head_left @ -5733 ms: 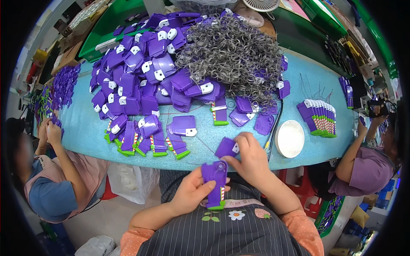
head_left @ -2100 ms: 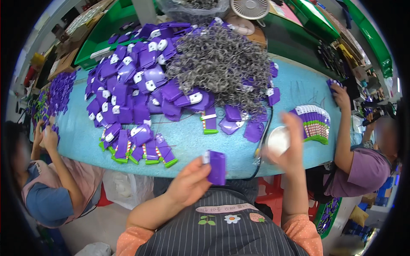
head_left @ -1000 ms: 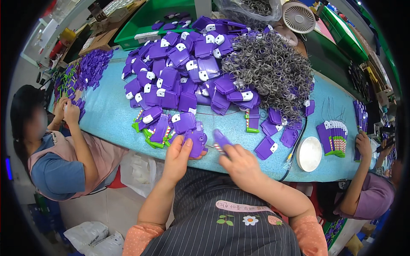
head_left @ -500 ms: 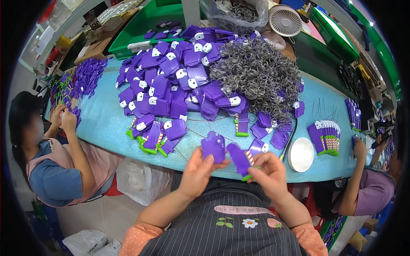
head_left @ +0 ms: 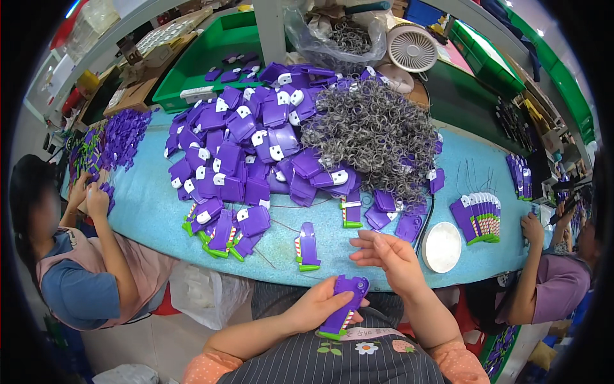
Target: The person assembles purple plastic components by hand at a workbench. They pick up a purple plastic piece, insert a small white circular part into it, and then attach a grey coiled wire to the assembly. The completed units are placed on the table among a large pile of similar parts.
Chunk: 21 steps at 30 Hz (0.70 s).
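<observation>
My left hand [head_left: 313, 306] grips a purple plastic shell piece [head_left: 348, 297] with a green end and a red-and-white striped strip, close above my apron. To its upper right my right hand [head_left: 389, 257] is raised with fingers stretched out, holding nothing. On the blue table just left of that hand lies a similar purple piece [head_left: 309, 246] with a green foot. Beyond spreads a heap of purple pieces with white corners [head_left: 243, 144]. Beside it rises a tangled mound of curled grey wires [head_left: 377, 131]. A smaller cluster of purple pieces with green ends [head_left: 224, 230] lies to the left.
A round white dish [head_left: 441, 248] is right of my right hand, beside a fanned row of purple pieces [head_left: 476, 217]. Behind the heaps are a green crate [head_left: 192, 73], a wire-filled plastic bag [head_left: 339, 45] and a fan [head_left: 412, 48]. Co-workers sit on both sides.
The two pieces that were held apart are now together or one is set down; my left hand holds one lower, near the apron. My right hand has let go, and another piece lies on the table.
</observation>
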Each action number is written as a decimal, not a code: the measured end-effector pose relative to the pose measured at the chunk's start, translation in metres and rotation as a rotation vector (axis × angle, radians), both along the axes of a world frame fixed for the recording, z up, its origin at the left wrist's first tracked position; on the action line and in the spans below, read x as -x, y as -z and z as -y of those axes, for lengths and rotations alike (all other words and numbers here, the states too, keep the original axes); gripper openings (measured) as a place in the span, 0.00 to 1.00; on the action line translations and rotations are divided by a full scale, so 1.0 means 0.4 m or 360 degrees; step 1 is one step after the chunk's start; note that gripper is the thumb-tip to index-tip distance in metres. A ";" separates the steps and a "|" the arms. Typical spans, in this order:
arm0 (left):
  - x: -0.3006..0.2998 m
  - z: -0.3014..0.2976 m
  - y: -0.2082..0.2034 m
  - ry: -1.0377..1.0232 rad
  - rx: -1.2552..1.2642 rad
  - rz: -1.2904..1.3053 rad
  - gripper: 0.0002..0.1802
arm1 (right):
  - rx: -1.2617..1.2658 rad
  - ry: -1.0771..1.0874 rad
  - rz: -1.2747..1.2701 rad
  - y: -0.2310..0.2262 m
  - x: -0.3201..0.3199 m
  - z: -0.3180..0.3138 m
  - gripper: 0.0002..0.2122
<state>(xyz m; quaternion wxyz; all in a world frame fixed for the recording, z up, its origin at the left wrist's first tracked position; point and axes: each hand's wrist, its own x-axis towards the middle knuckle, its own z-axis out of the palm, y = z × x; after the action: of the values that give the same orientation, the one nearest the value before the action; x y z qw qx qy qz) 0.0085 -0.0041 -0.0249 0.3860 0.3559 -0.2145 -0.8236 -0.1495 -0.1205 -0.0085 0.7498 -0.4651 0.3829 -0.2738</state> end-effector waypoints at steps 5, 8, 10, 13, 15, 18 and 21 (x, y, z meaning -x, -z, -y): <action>0.008 -0.011 0.029 -0.0138 -0.0188 -0.0078 0.18 | 0.0130 0.0392 0.0285 -0.049 -0.046 -0.024 0.16; -0.002 -0.025 0.035 -0.0253 -0.0080 -0.0062 0.18 | 0.0392 0.0539 0.0205 -0.054 -0.042 -0.061 0.10; -0.001 -0.034 0.041 -0.0365 0.0033 -0.0055 0.18 | 0.0789 0.0506 -0.0102 -0.052 -0.037 -0.088 0.08; -0.025 -0.033 0.010 -0.0484 0.0240 0.0043 0.17 | 0.1390 0.0452 -0.0556 -0.090 -0.025 -0.131 0.03; -0.035 -0.029 -0.025 -0.0564 0.0403 0.0119 0.17 | 0.1653 0.0485 -0.0658 -0.097 -0.032 -0.164 0.03; -0.028 -0.043 -0.042 -0.0589 0.0577 0.0176 0.16 | 0.1988 0.0558 -0.0666 -0.091 -0.040 -0.180 0.05; -0.023 -0.060 -0.058 -0.0555 0.0689 0.0251 0.16 | 0.1977 0.0586 -0.0697 -0.086 -0.039 -0.192 0.05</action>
<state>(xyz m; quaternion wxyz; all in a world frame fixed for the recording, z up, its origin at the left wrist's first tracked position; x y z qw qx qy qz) 0.0179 0.0198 -0.0017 0.5708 0.3598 -0.3503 -0.6497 -0.1339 -0.0435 0.0258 0.1903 -0.7810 0.3704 -0.4655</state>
